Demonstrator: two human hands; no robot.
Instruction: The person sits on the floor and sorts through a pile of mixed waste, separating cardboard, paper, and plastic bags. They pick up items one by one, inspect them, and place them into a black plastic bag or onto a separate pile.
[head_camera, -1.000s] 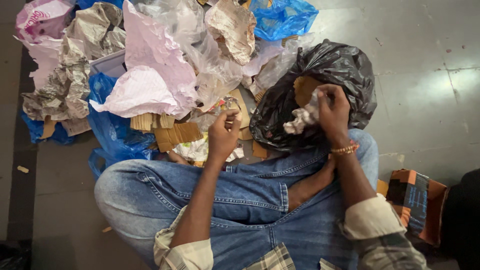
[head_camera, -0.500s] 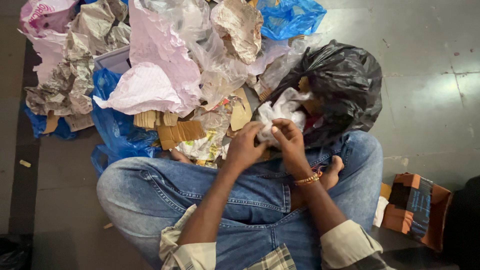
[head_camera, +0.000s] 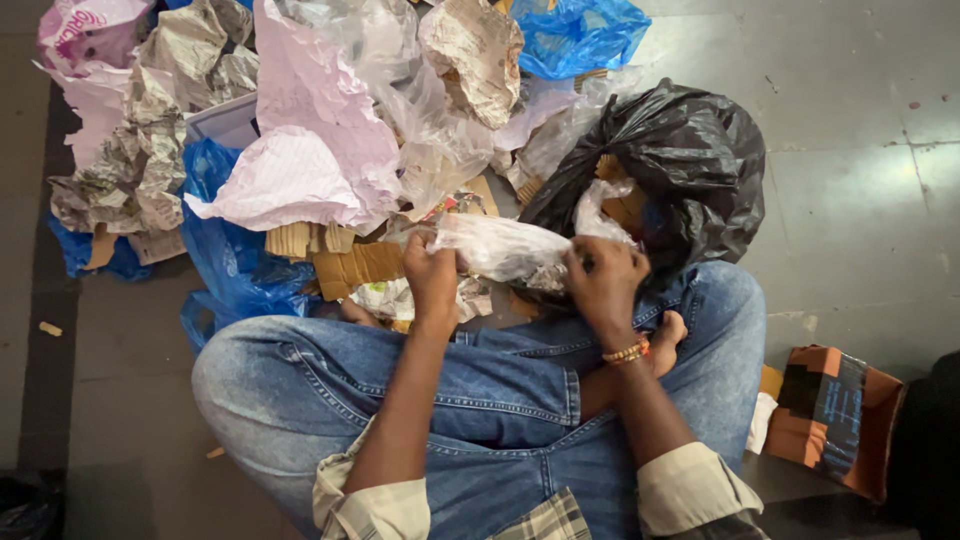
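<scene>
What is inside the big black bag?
Inside the black bag, brown cardboard pieces and a bit of clear plastic show at its opening. Anything deeper is hidden by the bag's dark folds.

Grey tiled floor (head_camera: 860, 150), scuffed, w/ faint joints. Dark strip (head_camera: 45, 300) left of the floor, maybe a mat. Soft even light.

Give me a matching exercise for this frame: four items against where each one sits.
Things:
1. clear plastic bag
2. black bag
3. pink paper
4. orange and black box

Places:
A. on the floor at the far right
B. stretched between the left hand and the right hand
C. open, beyond the right hand
D. on top of the scrap pile

Pairs: 1-B, 2-C, 3-D, 4-A
</scene>
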